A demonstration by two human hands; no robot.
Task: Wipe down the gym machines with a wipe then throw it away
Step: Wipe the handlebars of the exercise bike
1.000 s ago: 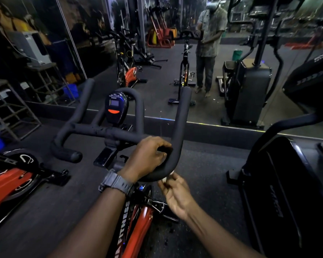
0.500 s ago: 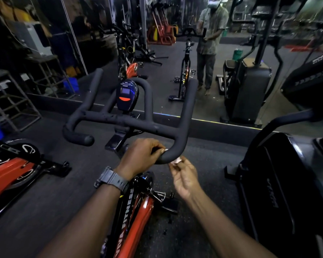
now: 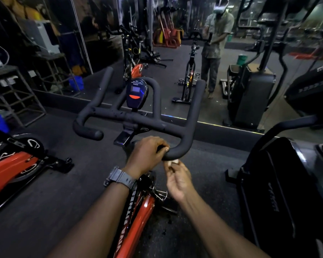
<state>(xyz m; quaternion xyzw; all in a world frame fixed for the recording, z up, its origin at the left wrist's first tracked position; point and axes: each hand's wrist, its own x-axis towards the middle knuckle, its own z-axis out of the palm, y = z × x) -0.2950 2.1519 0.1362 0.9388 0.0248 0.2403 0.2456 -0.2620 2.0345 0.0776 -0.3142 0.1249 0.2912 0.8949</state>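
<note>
A red spin bike (image 3: 138, 216) stands right below me, its black foam handlebar (image 3: 190, 116) reaching forward with a small console (image 3: 136, 94) at the centre. My left hand (image 3: 147, 155), a grey watch on its wrist, grips the near right end of the handlebar from above. Just under that bend, my right hand (image 3: 177, 177) pinches a small white wipe (image 3: 172, 162) against the underside of the bar. Most of the wipe is hidden by my fingers and the bar.
A second red bike (image 3: 13, 168) lies low at the left. A black machine housing (image 3: 280, 192) stands close at the right. A wall mirror (image 3: 175, 53) ahead reflects a person, bikes and an elliptical. Metal shelving (image 3: 11, 94) stands at the far left on dark rubber floor.
My view has tilted so the handlebar sits lower and nearer the centre. My right hand has risen a little, bringing the wipe up under the bar's bend. My left hand keeps its grip.
</note>
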